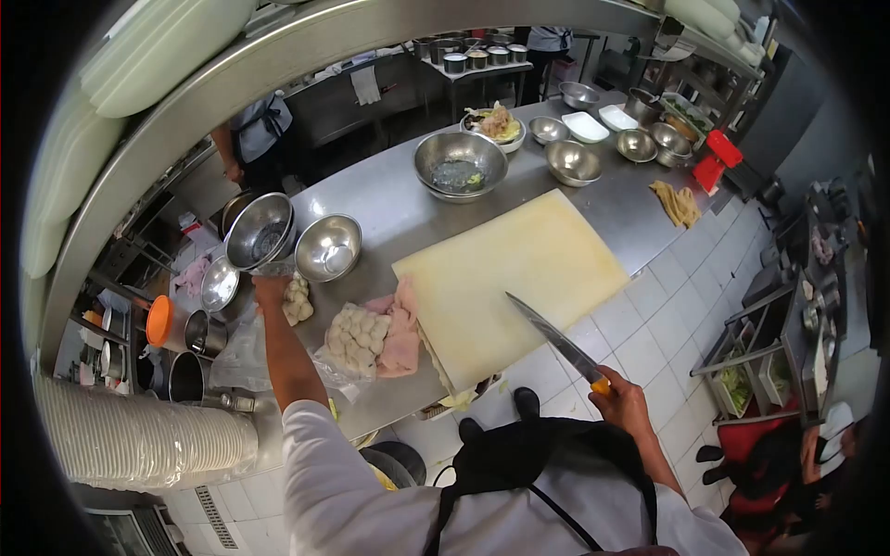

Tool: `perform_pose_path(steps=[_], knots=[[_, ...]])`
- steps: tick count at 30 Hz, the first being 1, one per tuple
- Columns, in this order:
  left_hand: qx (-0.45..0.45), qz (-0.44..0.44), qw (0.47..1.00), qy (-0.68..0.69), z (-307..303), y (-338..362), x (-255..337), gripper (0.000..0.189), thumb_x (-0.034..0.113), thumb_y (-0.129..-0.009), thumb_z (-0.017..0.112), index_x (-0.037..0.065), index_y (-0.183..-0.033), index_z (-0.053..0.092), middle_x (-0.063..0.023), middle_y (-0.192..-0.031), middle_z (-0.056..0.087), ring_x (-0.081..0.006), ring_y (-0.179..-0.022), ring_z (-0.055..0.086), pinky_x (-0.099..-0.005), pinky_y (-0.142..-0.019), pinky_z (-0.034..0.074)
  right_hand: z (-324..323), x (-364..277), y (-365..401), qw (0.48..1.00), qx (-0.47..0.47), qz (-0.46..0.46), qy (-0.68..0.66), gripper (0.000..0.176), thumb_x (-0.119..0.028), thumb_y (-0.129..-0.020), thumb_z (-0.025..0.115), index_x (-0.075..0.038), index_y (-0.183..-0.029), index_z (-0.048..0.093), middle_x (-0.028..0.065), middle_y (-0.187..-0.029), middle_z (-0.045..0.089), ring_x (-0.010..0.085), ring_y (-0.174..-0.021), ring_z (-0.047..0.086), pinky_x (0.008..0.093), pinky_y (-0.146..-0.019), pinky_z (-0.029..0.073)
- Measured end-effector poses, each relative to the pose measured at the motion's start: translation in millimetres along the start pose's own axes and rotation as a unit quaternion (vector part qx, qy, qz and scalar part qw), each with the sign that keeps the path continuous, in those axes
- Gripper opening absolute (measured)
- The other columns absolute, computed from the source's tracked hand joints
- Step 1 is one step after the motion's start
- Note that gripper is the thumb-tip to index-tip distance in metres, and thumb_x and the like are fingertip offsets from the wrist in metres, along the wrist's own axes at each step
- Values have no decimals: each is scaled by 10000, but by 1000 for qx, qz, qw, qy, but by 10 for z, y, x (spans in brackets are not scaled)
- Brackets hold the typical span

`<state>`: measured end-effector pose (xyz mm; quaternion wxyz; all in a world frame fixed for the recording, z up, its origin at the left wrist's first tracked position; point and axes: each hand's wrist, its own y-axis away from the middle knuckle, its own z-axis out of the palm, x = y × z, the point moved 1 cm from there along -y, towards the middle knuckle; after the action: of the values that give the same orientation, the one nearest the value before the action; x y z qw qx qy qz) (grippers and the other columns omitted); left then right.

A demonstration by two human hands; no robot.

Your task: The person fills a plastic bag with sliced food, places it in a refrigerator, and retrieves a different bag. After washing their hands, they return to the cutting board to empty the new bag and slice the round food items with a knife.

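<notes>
My right hand point(619, 400) is wrapped round the yellow handle of a long knife point(561, 343), whose tip lies over the right part of a pale cutting board point(510, 269). My left arm reaches to the far left, where my left hand point(271, 285) is at the lower edge of a steel bowl point(260, 232); its fingers are too small and hidden to read. Beside that hand lie some whitish bulbs point(298, 301). A plastic bag of white round pieces point(356, 338) sits next to a pink cloth point(400, 334) at the board's left edge.
Steel bowls point(328, 248) and a large bowl with some green bits point(461, 167) stand behind the board. A yellow cloth point(676, 203) lies at the right end. Stacked containers point(139, 435) are at left. A co-worker point(260, 130) stands across the counter.
</notes>
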<state>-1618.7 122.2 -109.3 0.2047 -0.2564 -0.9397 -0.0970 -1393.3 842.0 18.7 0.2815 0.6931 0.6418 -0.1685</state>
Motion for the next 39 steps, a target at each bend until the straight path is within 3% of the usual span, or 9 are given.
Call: perform_pose_path(steps=[5,8,11,26,30,31,34,36,39], knots=[[-102,-19,989,105,-63,-154,-123,785,487,-585,877,-82,-1066,632,-222,-1117,677,-376,-1073,636,-424,-911,490,-24,-154,-76,1000,-5,1,-13,490,-115,-787,755,-75,-1245,587,222,-922,688,402,-857,666,424,-771,534],[6,90,987,131,369,-624,-595,555,312,-709,819,-132,-993,647,-262,-945,675,-356,-851,637,-444,-768,493,33,-98,-179,999,16,-35,-24,497,-114,-780,759,-84,-1245,584,219,-923,686,406,-853,661,424,-771,533],[117,167,978,46,116,-272,-585,512,409,-726,785,-72,-869,683,-263,-898,685,-419,-871,666,-478,-771,506,26,-88,-414,996,33,-78,35,506,-108,-753,765,-87,-1226,588,184,-931,691,393,-858,657,429,-771,531],[230,241,907,258,-1368,2061,559,192,48,-854,646,-50,-1019,643,-171,-855,684,-255,-774,619,-367,-754,481,-22,225,-3014,938,-24,-340,68,183,-236,-801,710,-111,-932,739,136,-903,705,335,-850,662,425,-776,524],[272,277,900,200,-1136,3071,1324,192,31,-876,623,-81,-1033,623,-176,-821,657,-236,-731,567,-391,-711,475,-694,919,-4354,957,172,-192,-134,185,-239,-852,684,-66,-880,746,167,-813,701,311,-726,680,383,-679,529],[294,261,905,162,-950,3304,1436,178,27,-873,625,-82,-1013,619,-186,-823,653,-248,-722,561,-397,-700,470,-1059,1021,-4604,978,176,-53,-100,264,-283,-866,684,-32,-930,733,197,-841,706,315,-773,698,378,-718,536],[326,271,898,115,-183,3778,1548,151,3,-843,637,-81,-965,612,-197,-804,634,-306,-695,557,-417,-665,456,-1365,2045,-5960,885,461,55,-9,581,-473,-801,727,76,-985,682,245,-843,700,387,-814,687,398,-734,538],[190,166,959,130,-43,4524,2172,153,-22,-806,638,-83,-943,612,-194,-809,627,-352,-722,577,-407,-688,470,-1578,2453,-6576,883,434,163,-67,647,-514,-771,735,95,-981,670,243,-885,694,391,-755,679,407,-735,541],[194,284,932,115,507,4906,2238,150,-22,-773,655,-34,-920,627,-188,-850,613,-356,-786,549,-419,-753,454,-1751,2663,-7027,887,329,217,-241,553,-410,-771,746,100,-961,653,213,-894,684,325,-689,673,399,-644,546]])
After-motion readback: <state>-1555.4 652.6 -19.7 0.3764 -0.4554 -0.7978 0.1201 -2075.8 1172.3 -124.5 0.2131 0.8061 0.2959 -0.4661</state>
